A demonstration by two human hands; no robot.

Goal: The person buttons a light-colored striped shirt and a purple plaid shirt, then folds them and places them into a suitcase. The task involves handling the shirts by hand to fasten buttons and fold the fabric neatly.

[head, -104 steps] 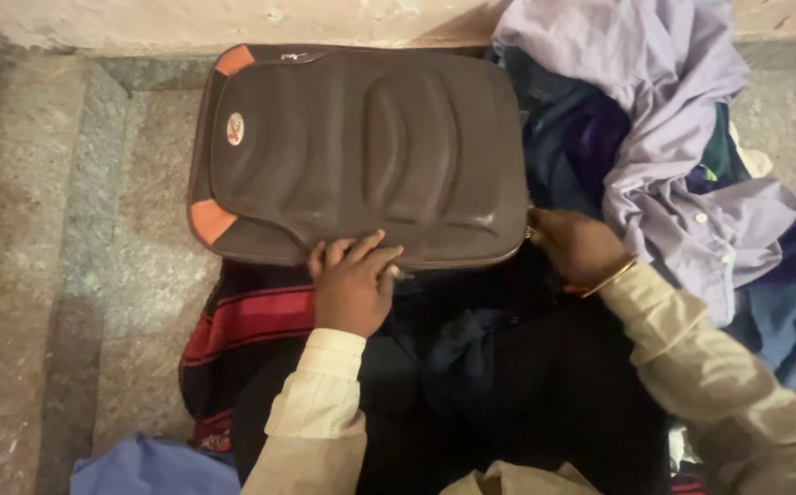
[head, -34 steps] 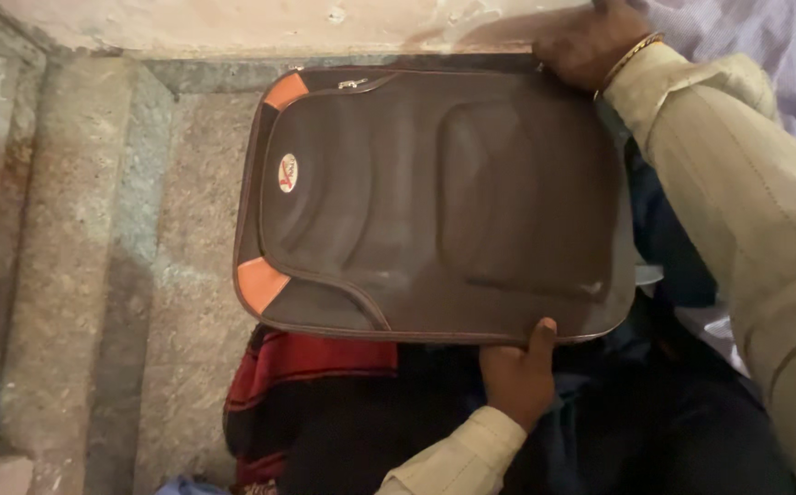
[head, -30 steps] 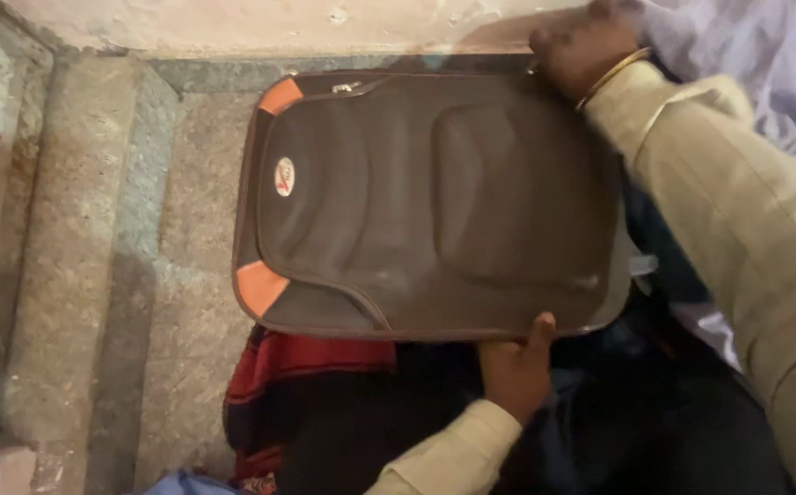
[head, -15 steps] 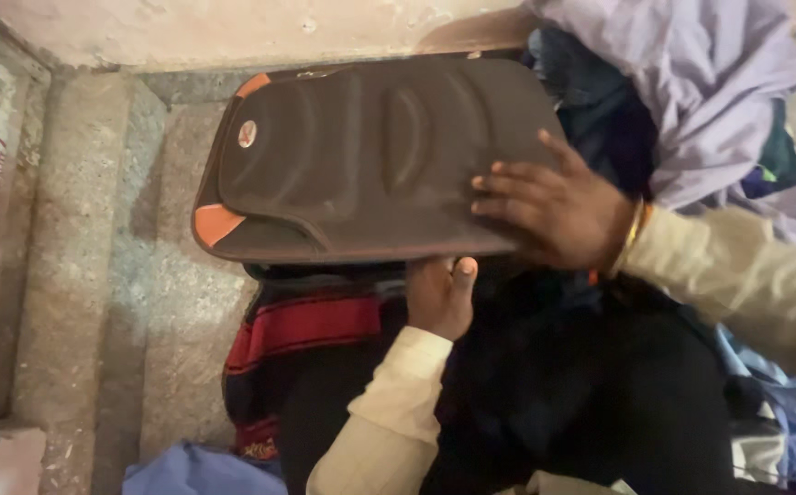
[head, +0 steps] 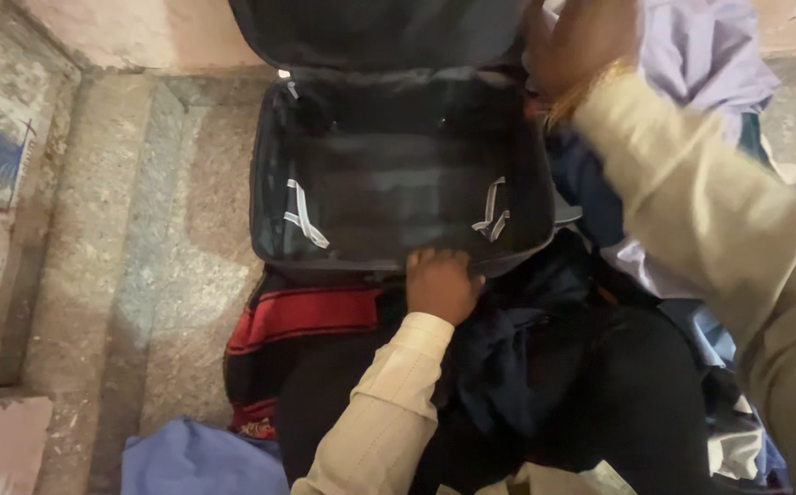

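One open suitcase (head: 398,174) lies on the stone floor (head: 178,229), long axis running 9 to 3 o'clock. Your left hand (head: 441,282), fingers curled, grips its near rim at 6 o'clock, the nearer of your two hands to the empty compartment. Your right hand (head: 580,46) holds the raised lid (head: 370,27) at 1 o'clock; its fingers are blurred. Two white straps (head: 302,215) lie inside.

dim, warm indoor light; the open suitcase (head: 398,183) interior sinks into deep shadow, the raised right hand (head: 581,46) is motion-blurred, and the whole frame is soft.
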